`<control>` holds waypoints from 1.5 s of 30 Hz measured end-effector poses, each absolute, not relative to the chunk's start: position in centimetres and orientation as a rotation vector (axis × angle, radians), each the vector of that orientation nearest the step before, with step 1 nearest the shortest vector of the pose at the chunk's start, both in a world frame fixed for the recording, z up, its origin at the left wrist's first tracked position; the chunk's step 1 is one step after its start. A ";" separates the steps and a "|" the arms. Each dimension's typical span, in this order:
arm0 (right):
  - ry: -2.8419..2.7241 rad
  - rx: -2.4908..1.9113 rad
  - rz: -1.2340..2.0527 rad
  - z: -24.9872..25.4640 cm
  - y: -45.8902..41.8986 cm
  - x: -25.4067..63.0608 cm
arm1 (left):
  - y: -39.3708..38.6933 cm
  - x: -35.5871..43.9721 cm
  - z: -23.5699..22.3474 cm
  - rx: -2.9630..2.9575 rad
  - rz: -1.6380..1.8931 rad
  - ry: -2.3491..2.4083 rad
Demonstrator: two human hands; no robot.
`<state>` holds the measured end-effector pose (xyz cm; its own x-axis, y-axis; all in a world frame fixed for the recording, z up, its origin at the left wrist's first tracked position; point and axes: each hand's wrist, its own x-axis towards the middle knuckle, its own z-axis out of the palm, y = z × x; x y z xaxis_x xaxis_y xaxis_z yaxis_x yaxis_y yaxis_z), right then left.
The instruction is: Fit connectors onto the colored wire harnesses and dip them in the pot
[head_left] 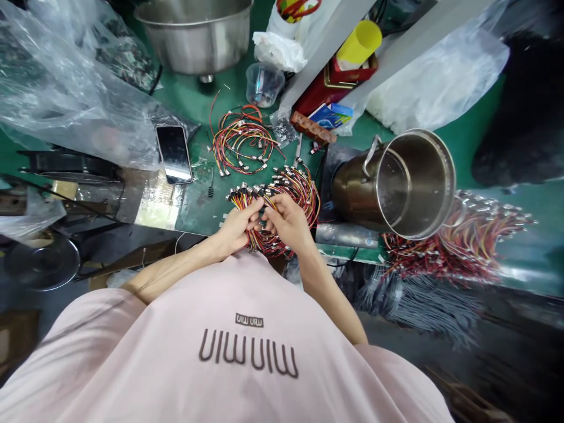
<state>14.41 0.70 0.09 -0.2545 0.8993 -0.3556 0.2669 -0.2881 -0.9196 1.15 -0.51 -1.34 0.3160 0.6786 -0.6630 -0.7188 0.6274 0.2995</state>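
Both my hands are close together at the table's front edge, over a pile of red, yellow and black wires with small metal connectors point(306, 187). My left hand point(241, 224) is closed, its thumb and fingers pinched on wires. Facing it, my right hand point(286, 220) is pinched too, its fingertips on the wires near the left fingertips. Which single wire each hand grips is too small to tell. Just beyond lies a loose coil of similar wires point(244, 141).
A phone point(174, 154) lies left of the coil. To the right, a metal pot point(361, 188) rests on its side near another wire bundle point(480, 235). A steel bowl point(198, 41), a plastic cup point(264, 85) and a red tin point(326, 88) stand at the back. Plastic bags point(79, 100) cover the left.
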 end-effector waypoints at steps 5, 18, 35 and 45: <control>-1.372 -1.478 1.566 -0.3 -0.5 13.5 | -0.8 0.7 -1.3 -0.005 0.907 0.842; -1.588 -1.546 1.239 -1.2 -0.5 12.8 | -1.2 0.1 -1.5 0.089 0.961 0.971; -1.760 -1.539 0.870 -1.3 -0.3 12.6 | -0.7 0.6 -2.2 0.078 0.975 0.930; -1.953 -1.413 1.041 -1.2 0.3 14.0 | 0.0 0.0 -2.9 -0.016 0.920 0.971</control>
